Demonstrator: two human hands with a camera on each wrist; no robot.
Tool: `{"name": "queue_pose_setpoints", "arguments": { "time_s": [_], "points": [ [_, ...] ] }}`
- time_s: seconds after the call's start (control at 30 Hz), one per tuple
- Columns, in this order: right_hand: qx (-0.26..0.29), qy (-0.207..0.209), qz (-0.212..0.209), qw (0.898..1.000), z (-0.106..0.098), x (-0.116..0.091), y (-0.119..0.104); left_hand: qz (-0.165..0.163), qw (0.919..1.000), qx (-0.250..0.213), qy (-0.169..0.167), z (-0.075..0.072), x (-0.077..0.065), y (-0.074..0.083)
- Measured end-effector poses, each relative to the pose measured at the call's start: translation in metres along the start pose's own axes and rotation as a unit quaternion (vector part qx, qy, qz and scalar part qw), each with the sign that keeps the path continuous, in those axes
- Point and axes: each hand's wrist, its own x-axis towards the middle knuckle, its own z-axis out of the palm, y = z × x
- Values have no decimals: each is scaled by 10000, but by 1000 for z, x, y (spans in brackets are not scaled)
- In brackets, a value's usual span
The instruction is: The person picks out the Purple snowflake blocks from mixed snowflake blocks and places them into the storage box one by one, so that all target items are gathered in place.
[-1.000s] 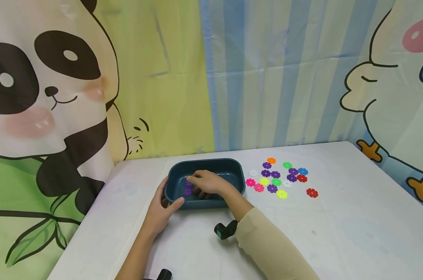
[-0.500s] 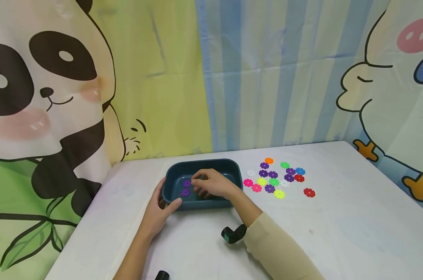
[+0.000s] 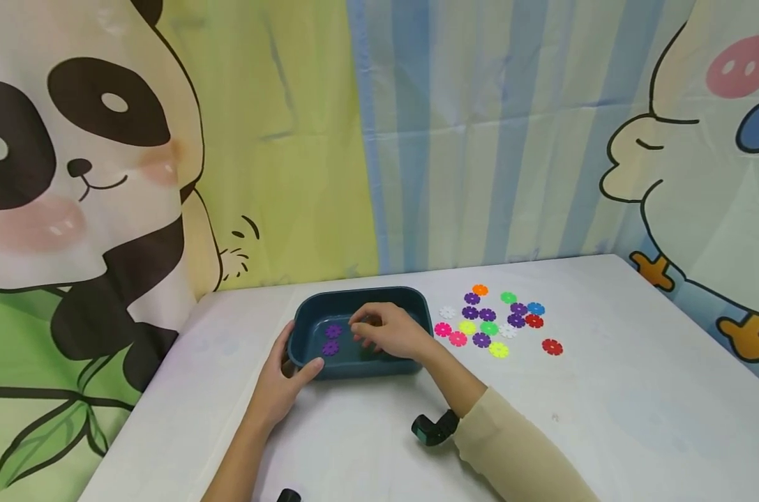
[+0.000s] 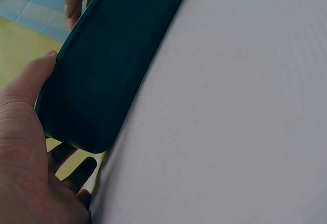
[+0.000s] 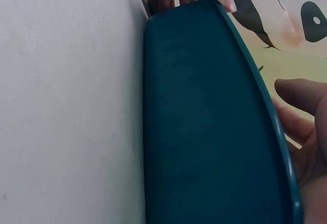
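A dark teal plastic tub [image 3: 361,371] stands on the white table. My left hand [image 3: 277,383] grips its left end, thumb at the near rim and fingers around the outside; the left wrist view shows the thumb [image 4: 38,75] on the rim. Two purple snowflake discs [image 3: 332,339] lie in the left part of the tub. My right hand [image 3: 392,331] hovers over the tub's middle, to the right of these discs, fingers loosely bent. In the right wrist view its thumb [image 5: 299,92] and fingers stand apart behind the rim, with nothing seen between them.
Several snowflake discs in purple, pink, yellow, green, white, orange, blue and red lie right of the tub, among them a yellow disc [image 3: 499,350]. One red disc [image 3: 552,346] sits apart. A printed curtain [image 3: 279,174] hangs behind the table [image 3: 605,418].
My right hand has drawn back to the right, away from the two purple snowflake discs, which now show fully. My left hand keeps its grip on the tub. The head view has shifted slightly.
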Motion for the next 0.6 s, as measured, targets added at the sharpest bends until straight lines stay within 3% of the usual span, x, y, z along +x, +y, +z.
{"name": "queue_pose_setpoints", "arguments": {
  "time_s": [0.6],
  "points": [
    [-106,319,-224,9992,-21,-26,5,-63,9998,158,52,0,-1,1]
  ]
}}
